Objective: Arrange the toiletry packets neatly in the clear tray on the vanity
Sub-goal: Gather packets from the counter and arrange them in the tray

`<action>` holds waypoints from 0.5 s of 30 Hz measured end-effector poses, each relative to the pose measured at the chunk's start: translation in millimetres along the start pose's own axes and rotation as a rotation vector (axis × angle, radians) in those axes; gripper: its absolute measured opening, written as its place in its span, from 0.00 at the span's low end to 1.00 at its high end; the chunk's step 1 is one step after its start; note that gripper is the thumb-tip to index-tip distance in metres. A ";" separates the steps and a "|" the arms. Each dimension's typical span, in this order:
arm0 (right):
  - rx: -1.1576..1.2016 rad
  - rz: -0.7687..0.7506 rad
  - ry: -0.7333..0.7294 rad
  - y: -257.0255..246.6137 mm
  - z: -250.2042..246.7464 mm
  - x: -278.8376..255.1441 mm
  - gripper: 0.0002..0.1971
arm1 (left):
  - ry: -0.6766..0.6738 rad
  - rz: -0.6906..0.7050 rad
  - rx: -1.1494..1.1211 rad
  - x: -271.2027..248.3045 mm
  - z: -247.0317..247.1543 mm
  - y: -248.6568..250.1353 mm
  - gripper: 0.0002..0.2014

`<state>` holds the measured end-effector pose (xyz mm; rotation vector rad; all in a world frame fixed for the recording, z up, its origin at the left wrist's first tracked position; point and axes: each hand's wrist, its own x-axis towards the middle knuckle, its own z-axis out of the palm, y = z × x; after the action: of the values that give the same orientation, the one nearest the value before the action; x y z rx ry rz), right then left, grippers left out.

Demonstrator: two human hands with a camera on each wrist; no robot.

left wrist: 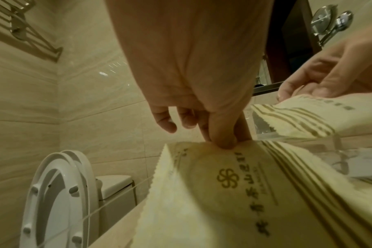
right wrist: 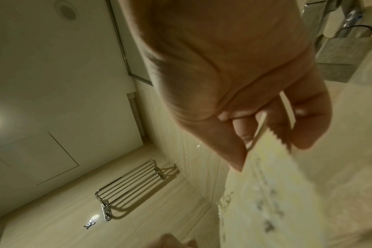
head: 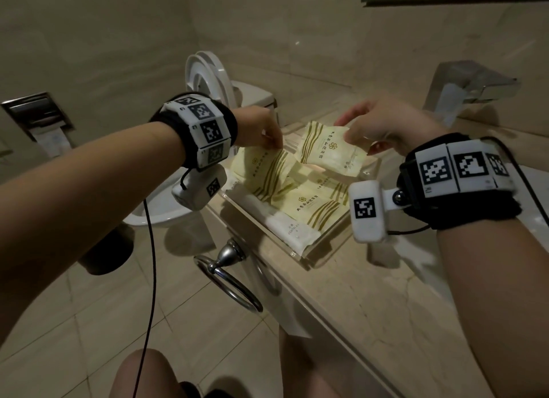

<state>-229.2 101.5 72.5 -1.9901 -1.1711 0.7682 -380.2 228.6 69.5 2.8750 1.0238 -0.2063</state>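
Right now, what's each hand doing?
Left hand: pinching a pale yellow striped packet.
Right hand: holding another pale yellow striped packet.

Dim bathroom, beige tiled walls (head: 104, 41) & floor (head: 74, 323). White toilet (head: 208, 79), lid up, center-left. Marble counter (head: 371, 293) lower right; chrome towel ring (head: 228, 281) below edge. Paper holder (head: 38, 118) far left. Towel rack (right wrist: 127, 186) on wall.

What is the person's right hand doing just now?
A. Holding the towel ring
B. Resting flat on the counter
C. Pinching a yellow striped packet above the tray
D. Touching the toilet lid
C: the right hand pinches a yellow striped packet lifted over the clear tray.
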 end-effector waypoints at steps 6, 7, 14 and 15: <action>0.002 0.008 -0.006 -0.3 0.3 0.3 0.13 | -0.121 -0.002 0.047 1.9 3.4 -4.4 0.14; -0.002 0.007 -0.007 -0.4 0.4 0.2 0.12 | -0.128 0.009 0.048 2.7 5.6 -3.1 0.14; -0.009 -0.013 -0.027 -1.6 1.7 -0.6 0.12 | -0.062 0.031 0.035 0.1 5.9 3.3 0.16; -0.002 -0.018 -0.034 -1.7 1.5 -0.6 0.12 | -0.056 0.016 0.027 -1.0 5.2 3.4 0.16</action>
<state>-231.4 102.0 73.0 -1.9729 -1.2083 0.7943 -379.4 224.7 64.6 2.8821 0.9963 -0.2991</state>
